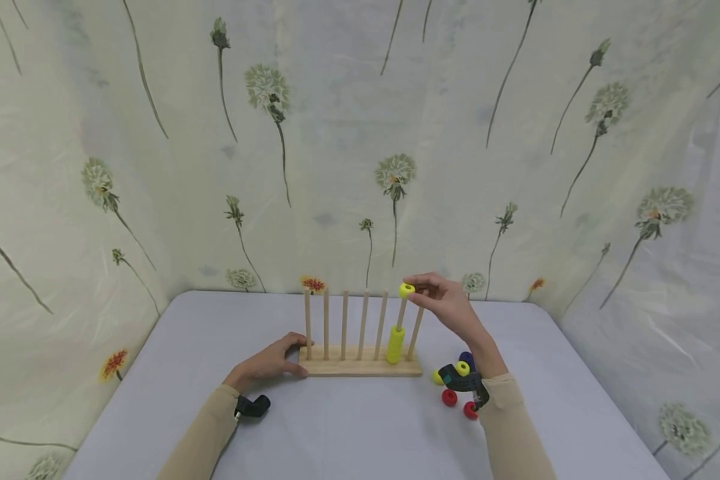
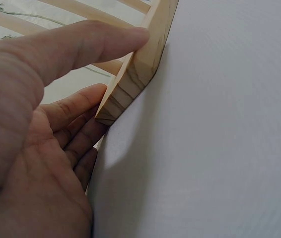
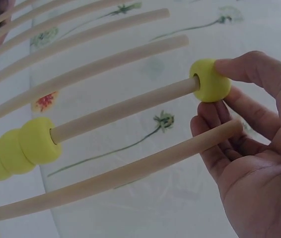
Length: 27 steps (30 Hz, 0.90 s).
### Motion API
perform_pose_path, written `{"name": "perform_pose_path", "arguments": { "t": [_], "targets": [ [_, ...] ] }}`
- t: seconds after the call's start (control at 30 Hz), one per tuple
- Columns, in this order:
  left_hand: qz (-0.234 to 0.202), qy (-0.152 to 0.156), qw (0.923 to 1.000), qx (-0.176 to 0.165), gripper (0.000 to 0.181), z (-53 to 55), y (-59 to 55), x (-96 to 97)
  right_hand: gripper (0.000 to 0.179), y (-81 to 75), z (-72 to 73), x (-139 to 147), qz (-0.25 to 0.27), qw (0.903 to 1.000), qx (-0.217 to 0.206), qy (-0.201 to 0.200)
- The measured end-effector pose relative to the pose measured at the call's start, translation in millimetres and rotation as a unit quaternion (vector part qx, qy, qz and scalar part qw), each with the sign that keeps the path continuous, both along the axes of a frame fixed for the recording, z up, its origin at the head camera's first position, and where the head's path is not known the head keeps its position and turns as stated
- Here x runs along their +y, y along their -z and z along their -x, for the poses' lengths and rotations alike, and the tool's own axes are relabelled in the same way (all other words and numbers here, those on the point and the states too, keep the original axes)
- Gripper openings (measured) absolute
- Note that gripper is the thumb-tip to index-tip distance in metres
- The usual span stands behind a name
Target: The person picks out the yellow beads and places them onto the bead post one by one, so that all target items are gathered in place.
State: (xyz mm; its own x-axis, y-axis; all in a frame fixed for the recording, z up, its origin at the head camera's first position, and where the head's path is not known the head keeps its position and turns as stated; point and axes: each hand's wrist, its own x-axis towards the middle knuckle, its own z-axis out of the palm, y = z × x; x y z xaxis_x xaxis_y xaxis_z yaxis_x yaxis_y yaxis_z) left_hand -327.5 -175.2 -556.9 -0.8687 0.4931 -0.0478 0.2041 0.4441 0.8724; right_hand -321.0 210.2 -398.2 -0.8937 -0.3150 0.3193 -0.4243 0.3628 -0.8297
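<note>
Steadying the wooden stand (image 1: 360, 369) seems to be the purpose of the left hand (image 1: 271, 360), set at the stand's left end, where it would be clear of the work at the other. Its thumb lies out straight along the front of the base while the fingers reach round behind, so the end is clasped between them in a wide, light-looking grip; the forearm comes in low from the front left of the stand.

Across the stand rise seven pegs, bare except the second from its right end. That one carries a stack of yellow beads (image 1: 395, 345), seated at the bottom, presumably because the peg guides each one down. At the same peg's tip is another yellow bead (image 1: 406, 291), its hole meeting the wood. The right hand (image 1: 448, 305) pinches it by the sides, thumb nearer and fingers beyond, probably to leave the hole unblocked; it is raised above the stand's right end, palm turned inward, with the last peg's tip in front of the fingers (whether they touch, I cannot tell).

On the desk (image 1: 348, 433), right of the stand, lie loose beads (image 1: 449, 398), red, yellow and dark blue, apparently kept within reach.
</note>
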Motion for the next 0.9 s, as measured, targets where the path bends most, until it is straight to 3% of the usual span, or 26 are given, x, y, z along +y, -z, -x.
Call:
{"name": "perform_pose_path", "arguments": {
  "t": [0.27,0.9],
  "targets": [
    [-0.003,0.000,1.0000,-0.005,0.067,-0.1,-0.1,-0.1,0.044,-1.8,-0.2,-0.4,0.001,1.0000,-0.006,0.003],
    [-0.002,0.004,1.0000,0.005,0.066,-0.5,1.2,-0.6,0.035,1.0,-1.0,0.8,0.021,0.9998,-0.008,0.002]
  ]
}}
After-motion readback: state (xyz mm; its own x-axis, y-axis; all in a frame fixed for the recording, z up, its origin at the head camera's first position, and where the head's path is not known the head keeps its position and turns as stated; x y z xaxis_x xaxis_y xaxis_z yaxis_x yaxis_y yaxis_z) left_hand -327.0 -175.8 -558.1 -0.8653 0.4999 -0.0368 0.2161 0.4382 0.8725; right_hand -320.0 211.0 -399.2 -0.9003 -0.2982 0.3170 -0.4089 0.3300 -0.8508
